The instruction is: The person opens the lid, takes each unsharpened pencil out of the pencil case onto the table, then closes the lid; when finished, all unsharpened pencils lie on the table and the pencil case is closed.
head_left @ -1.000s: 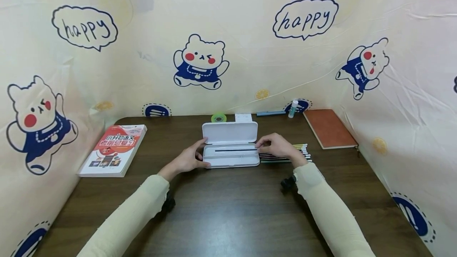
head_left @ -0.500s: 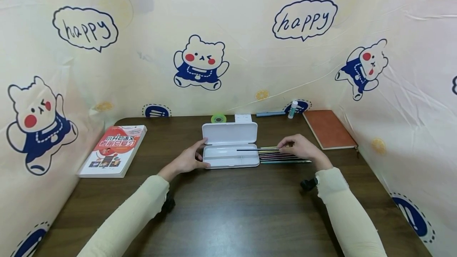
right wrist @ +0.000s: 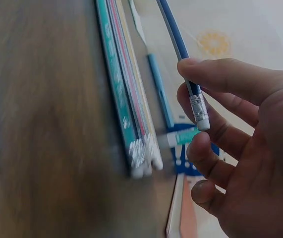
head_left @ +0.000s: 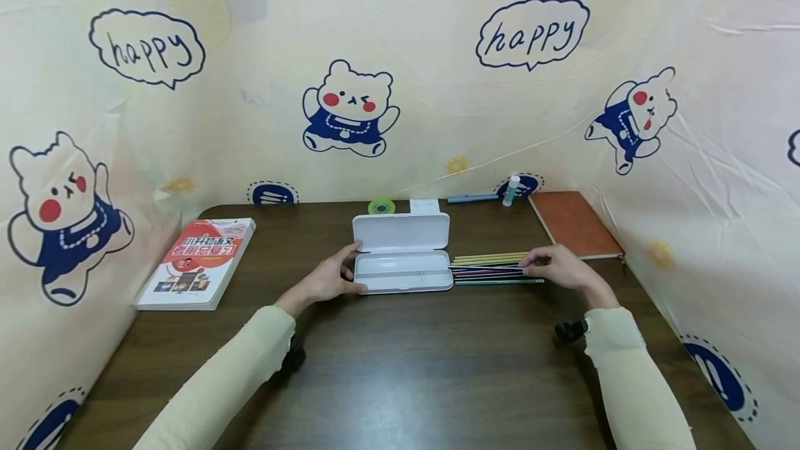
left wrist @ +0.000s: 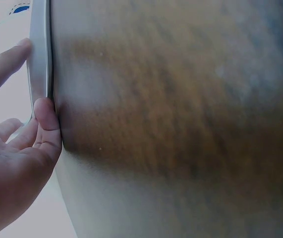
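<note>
Two hands work near the middle of the bench (head_left: 400, 367), both forearms stretched forward in pale sleeves. At the left end of one open white pencil case (head_left: 403, 271), the left hand (head_left: 325, 282) is braced with its thumb against the near edge and its straight fingers (left wrist: 5, 62) on the rim, clasping the case without curling round it. Out past the case's right end, the right hand (head_left: 559, 268) pinches one dark blue pencil (right wrist: 181, 47) near its eraser between thumb and forefinger, holding it just above a row of pencils (head_left: 490, 271) lying side by side; their exact count cannot be told. One red book (head_left: 196, 262) sits by the left edge, one brown notebook (head_left: 573, 224) toward the far right corner, and one green tape roll (head_left: 381, 207) and one glue stick (head_left: 511, 190) along the far edge.
</note>
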Motion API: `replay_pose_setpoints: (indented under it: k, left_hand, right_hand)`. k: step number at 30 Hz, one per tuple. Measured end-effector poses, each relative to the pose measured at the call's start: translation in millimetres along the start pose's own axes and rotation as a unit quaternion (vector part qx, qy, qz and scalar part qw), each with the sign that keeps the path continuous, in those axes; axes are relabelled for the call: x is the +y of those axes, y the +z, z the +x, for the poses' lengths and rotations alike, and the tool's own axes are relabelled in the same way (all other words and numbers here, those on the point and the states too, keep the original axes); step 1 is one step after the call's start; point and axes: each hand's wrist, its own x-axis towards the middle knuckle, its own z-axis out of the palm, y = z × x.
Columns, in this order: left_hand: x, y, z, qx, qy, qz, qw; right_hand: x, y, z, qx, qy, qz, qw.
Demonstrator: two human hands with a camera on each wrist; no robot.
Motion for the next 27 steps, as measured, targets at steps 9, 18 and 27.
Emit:
replay_pose_setpoints:
  k: [9,18,27]
  left_hand:
    - [-0.1,0.6,-1.1,0.0,-0.007,-0.005,1.0]
    - [0.8,0.7,-1.6,0.005,0.005,-0.002,1.0]
    - [1.6,0.0,-1.5,0.005,0.003,-0.002,1.0]
  right_hand:
    - [16,1,-13,-0.021,0.033,0.003,0.999]
    - [27,7,-13,-0.026,0.023,-0.014,0.999]
    - [28,11,-11,-0.006,0.003,-0.018,1.0]
